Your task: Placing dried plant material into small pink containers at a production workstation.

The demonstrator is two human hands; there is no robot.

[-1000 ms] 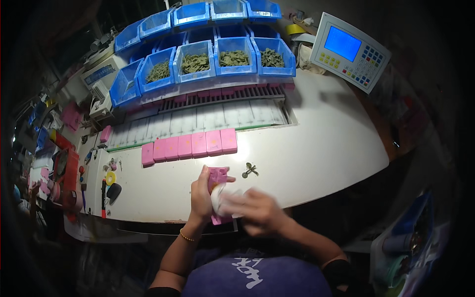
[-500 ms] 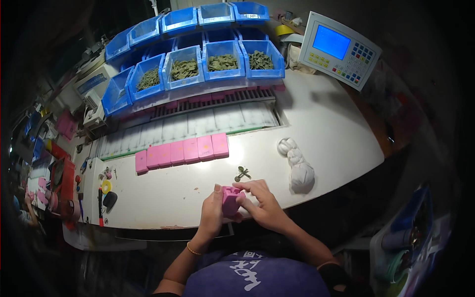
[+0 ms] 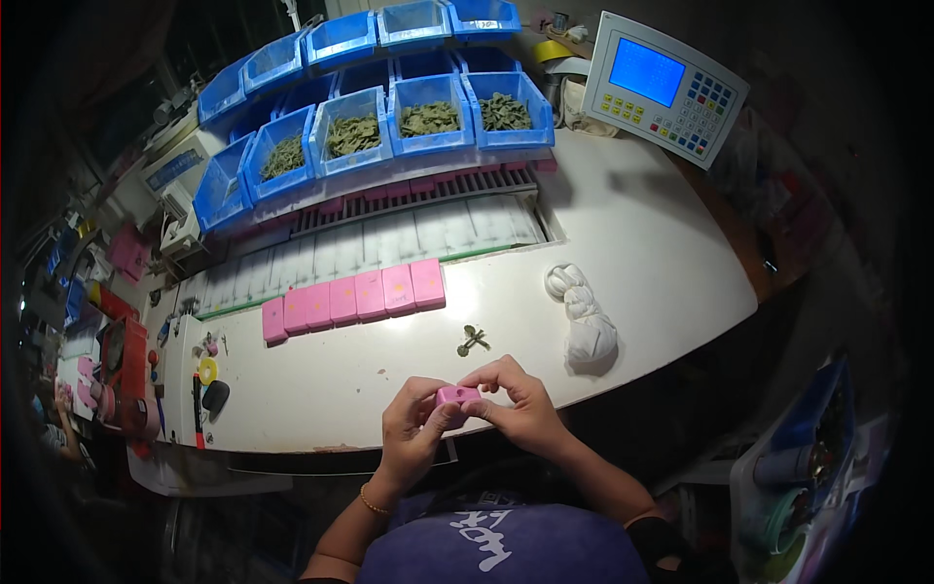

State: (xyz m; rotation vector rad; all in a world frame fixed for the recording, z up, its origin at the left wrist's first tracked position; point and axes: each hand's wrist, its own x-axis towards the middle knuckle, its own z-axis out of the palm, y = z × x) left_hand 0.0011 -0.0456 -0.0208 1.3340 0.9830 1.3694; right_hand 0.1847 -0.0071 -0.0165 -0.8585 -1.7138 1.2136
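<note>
1. Head view looks down on my two hands, held together just above the near edge of the white tabletop (image 3: pixel 642 243).
2. My left hand (image 3: pixel 413 428) is curled around a small pink block (image 3: pixel 455 396), thumb and fingers closed on its left end.
3. My right hand (image 3: pixel 520 404) pinches the same block from the right, fingertips closed over its top edge; neither hand has a free finger open.
4. The block sits between both hands, off the tabletop, with a small dark hole showing on its upper face. Whether anything is fitted in that hole I cannot tell, since it is too small here.
5. A small greenish metal part (image 3: pixel 473 339) lies loose on the tabletop just beyond my hands, not touched by either one.
6. Further back, a row of pink blocks (image 3: pixel 355 297) lies side by side, touching one another. I judge these to be pieces already handled, and the one in my hands to be the piece in work, though it could be the other way round.
7. A knotted white cloth (image 3: pixel 584 321) lies to the right, well apart from my hands.
8. Blue bins (image 3: pixel 428 112) holding greenish parts stand at the back, beside a grey control panel (image 3: pixel 671 88) with a blue screen.
9. Judging by the well-filled bins, plenty remains.
</note>
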